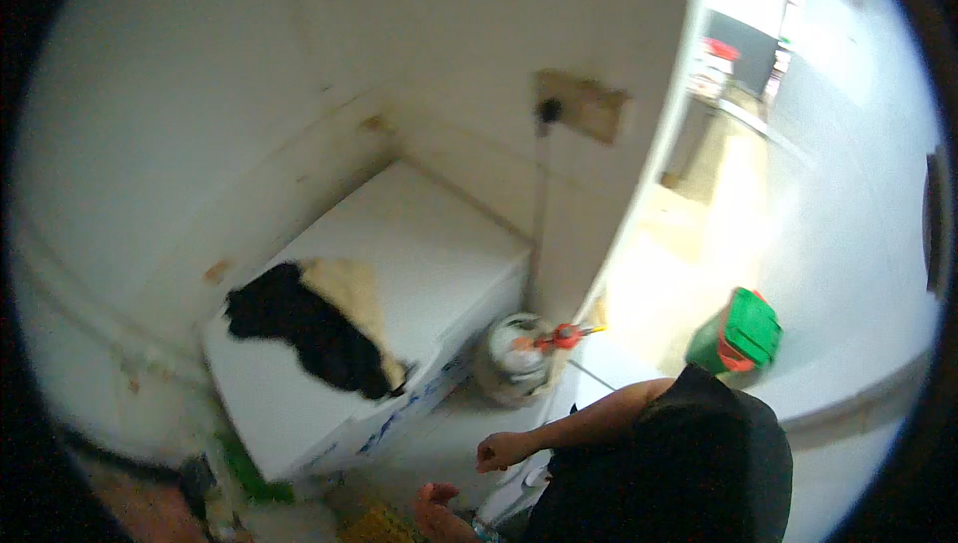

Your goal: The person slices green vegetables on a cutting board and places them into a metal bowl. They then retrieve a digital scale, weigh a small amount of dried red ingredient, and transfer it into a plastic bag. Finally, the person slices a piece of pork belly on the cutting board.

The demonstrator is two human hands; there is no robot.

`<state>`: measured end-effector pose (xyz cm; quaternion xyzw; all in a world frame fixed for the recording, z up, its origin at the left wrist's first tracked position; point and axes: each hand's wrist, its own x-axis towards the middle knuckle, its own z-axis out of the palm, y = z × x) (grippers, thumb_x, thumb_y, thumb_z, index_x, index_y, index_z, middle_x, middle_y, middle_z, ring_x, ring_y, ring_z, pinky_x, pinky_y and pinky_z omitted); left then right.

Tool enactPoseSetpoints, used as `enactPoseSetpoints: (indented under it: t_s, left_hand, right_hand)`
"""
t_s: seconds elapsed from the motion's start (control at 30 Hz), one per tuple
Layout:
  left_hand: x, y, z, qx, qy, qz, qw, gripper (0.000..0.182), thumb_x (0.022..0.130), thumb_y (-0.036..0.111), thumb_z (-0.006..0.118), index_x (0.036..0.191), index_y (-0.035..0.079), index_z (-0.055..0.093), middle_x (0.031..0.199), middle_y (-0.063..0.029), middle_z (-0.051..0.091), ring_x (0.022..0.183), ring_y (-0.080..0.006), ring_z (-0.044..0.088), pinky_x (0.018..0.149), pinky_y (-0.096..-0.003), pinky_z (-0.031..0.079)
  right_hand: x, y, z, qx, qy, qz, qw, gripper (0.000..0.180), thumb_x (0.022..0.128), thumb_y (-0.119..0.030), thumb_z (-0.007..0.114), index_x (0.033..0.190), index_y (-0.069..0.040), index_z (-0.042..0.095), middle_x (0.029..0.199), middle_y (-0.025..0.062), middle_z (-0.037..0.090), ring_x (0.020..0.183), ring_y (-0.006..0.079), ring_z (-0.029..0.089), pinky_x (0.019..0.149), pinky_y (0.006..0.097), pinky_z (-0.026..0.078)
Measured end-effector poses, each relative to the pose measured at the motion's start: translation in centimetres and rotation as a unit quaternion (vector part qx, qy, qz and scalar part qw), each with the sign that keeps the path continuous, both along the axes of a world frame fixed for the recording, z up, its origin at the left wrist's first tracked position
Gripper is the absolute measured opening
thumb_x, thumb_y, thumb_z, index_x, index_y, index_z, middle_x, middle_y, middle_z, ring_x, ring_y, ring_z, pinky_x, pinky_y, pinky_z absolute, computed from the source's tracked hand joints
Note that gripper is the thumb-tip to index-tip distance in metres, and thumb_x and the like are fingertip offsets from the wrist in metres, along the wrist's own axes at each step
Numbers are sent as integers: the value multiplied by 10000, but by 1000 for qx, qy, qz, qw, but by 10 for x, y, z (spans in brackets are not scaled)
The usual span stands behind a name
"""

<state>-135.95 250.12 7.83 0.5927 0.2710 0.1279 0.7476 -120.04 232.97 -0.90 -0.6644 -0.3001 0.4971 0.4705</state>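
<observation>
My right hand [505,452] is held in front of my dark shirt, its fingers curled in a loose fist, with nothing visible in it. Lower down, near the bottom edge, my left hand [438,507] has its fingers partly bent and apart, holding nothing visible; a band is around that wrist. Neither hand touches any object that I can see. Up and left of them stands a large white box-like unit [441,228] with blue marks on its side. A black cloth [322,344] lies crumpled on its top, partly over a beige cloth [348,285].
A gas cylinder [516,359] with a red regulator [566,336] stands between the white unit and the doorway edge. Beyond, a green lidded bin [754,330] with red handles is on the bright floor. A brown patch and a dark fitting [550,110] are on the wall.
</observation>
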Motion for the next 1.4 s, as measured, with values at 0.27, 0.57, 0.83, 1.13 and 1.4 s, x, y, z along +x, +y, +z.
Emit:
enactPoseSetpoints:
  t_s: [0.27, 0.57, 0.83, 1.13, 1.4]
  left_hand:
    - [137, -183, 19, -22, -49, -272, 961, 413, 1011, 263, 583, 1277, -54, 579, 1157, -148, 643, 1056, -230, 629, 944, -360, 508]
    - [337, -481, 62, 51, -151, -522, 838, 275, 989, 139, 593, 1185, -50, 636, 1045, -134, 690, 977, -216, 653, 899, -365, 528]
    - [432, -688, 63, -42, -61, -565, 821, 293, 1013, 76, 569, 1279, -48, 582, 1127, -119, 677, 1029, -180, 651, 939, -324, 527]
    - [606, -821, 19, -50, -93, -467, 878, 295, 1015, 78, 553, 1277, -55, 576, 1068, -106, 678, 915, -142, 645, 832, -290, 534]
    - [809, -945, 0, -105, -89, -347, 928, 304, 1012, 107, 564, 1264, -63, 579, 1076, -115, 675, 922, -162, 652, 848, -305, 546]
  right_hand:
    - [61, -227, 50, -195, -306, 171, 916, 465, 912, -445, 636, 994, 9, 692, 971, 218, 691, 946, 397, 666, 826, 517, 521]
    - [144, -565, 47, -334, -288, -286, 851, 388, 906, -426, 641, 1003, -55, 703, 926, 210, 710, 915, 403, 682, 792, 510, 538]
    - [180, -771, 66, -256, -142, -480, 827, 449, 902, -437, 667, 1111, -41, 692, 954, 159, 739, 915, 342, 702, 835, 438, 547]
    - [391, -863, 82, -152, -203, -446, 859, 386, 922, -354, 683, 1103, -13, 679, 973, 174, 729, 895, 313, 707, 806, 410, 550]
    - [601, -1017, 98, -305, -213, -387, 844, 382, 921, -321, 638, 1167, -33, 682, 1063, 222, 710, 997, 379, 681, 873, 452, 535]
